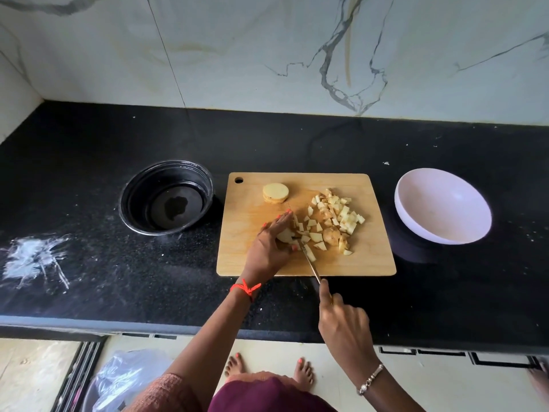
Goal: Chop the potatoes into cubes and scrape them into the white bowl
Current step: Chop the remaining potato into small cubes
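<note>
Pale yellow potato cubes, some with brown skin on them, lie heaped on the right half of a wooden cutting board at the middle of the desk. A short stack of round potato slices sits near the board's far left corner, beside its hanging hole.

The left hand lies over an uncut potato piece, fingers nearly straight and pressing it to the board, the thumb against its near side. The right hand grips the handle of a knife, index finger stretched along its spine. The thin blade stands just to the right of the held piece.

The white bowl, smooth and round, stands on the desk to the right of the board, apart from it. A glossy black bowl stands to the left. The desk is dark speckled stone with a white powdery smear; the wall behind is veined marble.
</note>
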